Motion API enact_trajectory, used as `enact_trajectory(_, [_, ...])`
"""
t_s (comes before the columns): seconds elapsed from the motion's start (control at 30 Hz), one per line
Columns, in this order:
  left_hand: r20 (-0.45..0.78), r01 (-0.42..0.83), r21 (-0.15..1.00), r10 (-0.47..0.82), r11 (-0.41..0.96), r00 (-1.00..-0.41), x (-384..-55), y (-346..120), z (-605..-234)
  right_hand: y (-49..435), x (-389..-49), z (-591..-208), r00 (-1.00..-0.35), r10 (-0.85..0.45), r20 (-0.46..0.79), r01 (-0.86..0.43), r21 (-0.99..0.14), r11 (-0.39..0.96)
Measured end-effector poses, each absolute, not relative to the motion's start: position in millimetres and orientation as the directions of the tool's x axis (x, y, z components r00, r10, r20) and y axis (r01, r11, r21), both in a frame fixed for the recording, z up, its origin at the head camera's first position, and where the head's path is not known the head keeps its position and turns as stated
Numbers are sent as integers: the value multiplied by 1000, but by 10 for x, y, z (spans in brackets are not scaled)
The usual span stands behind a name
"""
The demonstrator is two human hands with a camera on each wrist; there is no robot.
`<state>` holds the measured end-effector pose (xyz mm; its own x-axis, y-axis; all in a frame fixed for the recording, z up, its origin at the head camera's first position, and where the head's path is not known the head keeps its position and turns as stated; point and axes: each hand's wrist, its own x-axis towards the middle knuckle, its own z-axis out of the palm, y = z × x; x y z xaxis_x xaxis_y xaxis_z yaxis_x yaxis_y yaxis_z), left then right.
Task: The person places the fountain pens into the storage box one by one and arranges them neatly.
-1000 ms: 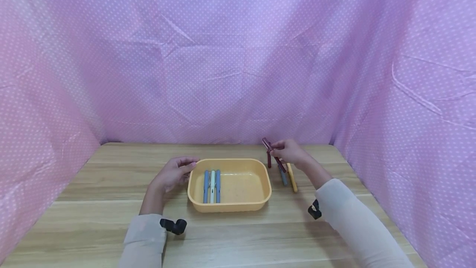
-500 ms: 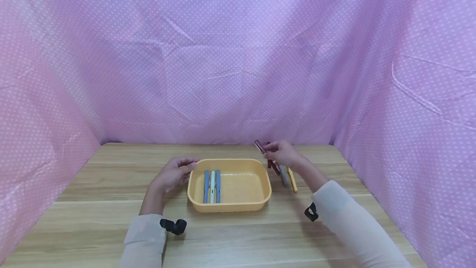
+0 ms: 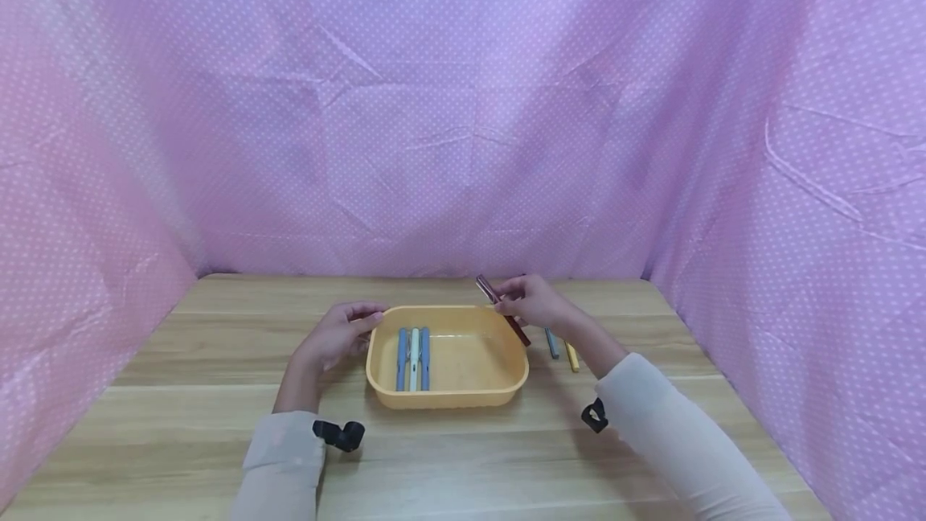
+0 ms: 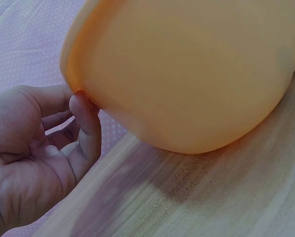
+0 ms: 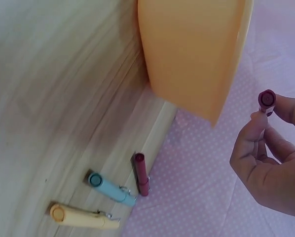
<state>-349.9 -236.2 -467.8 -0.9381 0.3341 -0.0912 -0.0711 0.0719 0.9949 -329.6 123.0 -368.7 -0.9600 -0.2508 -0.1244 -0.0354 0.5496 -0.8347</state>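
Observation:
My left hand [image 3: 338, 336] pinches the back left corner of a yellow plastic basket [image 3: 448, 400]; the left wrist view has the thumb [image 4: 86, 121] right at its rim. Inside, along the left, two blue pens [image 3: 401, 360] lie parallel with a pale green pen [image 3: 415, 360] between them. A dark red pen [image 3: 515, 331] is pinched between the thumb and fingers of my right hand [image 3: 535, 302], tilted over the basket's back right corner. From the right wrist, that held pen [image 5: 267, 100] appears end-on, above table height.
Right of the basket, a second dark red pen [image 5: 142, 175], a blue pen [image 5: 110, 187] and a yellow pen [image 5: 81, 216] lie on the wooden table [image 3: 448, 465]. A pink dotted cloth [image 3: 448, 143] hangs behind the table and at both sides.
My right hand has carried the dark red pen leftward from the loose pens to the basket's back right corner. The left hand keeps its place on the rim.

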Motion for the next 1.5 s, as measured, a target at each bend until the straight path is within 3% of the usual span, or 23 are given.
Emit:
enact_trajectory(0.6, [-96, -71, 994, 328, 87, -940, -3489, -2384, -4678, 1000, -3206, -3793, -939, -326, -113, -57, -881, 470])
enact_trajectory(1.5, [-106, -82, 993, 339, 86, -935, -3492, -2409, -4665, 740, -3162, -3913, -930, -329, -165, 20, -915, 402])
